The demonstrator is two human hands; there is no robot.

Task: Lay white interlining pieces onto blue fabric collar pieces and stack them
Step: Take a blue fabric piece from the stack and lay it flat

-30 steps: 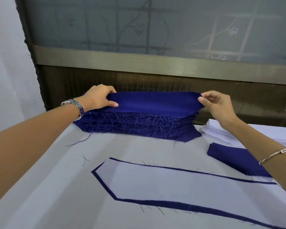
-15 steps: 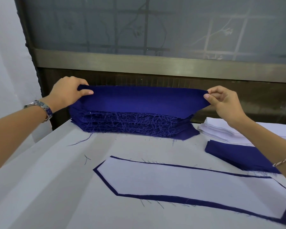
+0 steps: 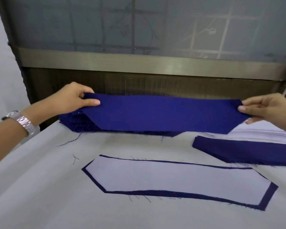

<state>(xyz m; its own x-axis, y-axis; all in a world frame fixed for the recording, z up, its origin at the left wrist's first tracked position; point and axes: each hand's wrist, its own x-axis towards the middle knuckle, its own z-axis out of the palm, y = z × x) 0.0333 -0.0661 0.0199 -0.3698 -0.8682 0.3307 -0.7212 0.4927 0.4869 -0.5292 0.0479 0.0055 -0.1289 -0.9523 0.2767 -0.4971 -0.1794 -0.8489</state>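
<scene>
White-covered table (image 3: 40, 187), set against a frosted window (image 3: 139, 22).

- Blue piece (image 3: 163, 114), one: held in the air, stretched flat above the far edge of the table. Left hand (image 3: 76, 100) pinches its left end, thumb on top. Right hand (image 3: 264, 108) pinches its right tip the same way. Holding it at both ends keeps the limp cloth spread, probably so it can be laid down without creases.
- Blue stack (image 3: 76, 123), one: far left, partly hidden behind the held piece. Likely the supply.
- Side stack (image 3: 248, 151), one: blue, on the right and nearer to the person.
- White stack (image 3: 261, 134), one: far right, just behind the side stack and within the right hand's reach. None of the three stacks can be counted by layer.
- Interlining (image 3: 177, 177), one: centred on a base piece (image 3: 269, 194) at the front, with a blue margin showing all round. One finished pair.
- Watch (image 3: 22, 121), one: on the left wrist.
</scene>
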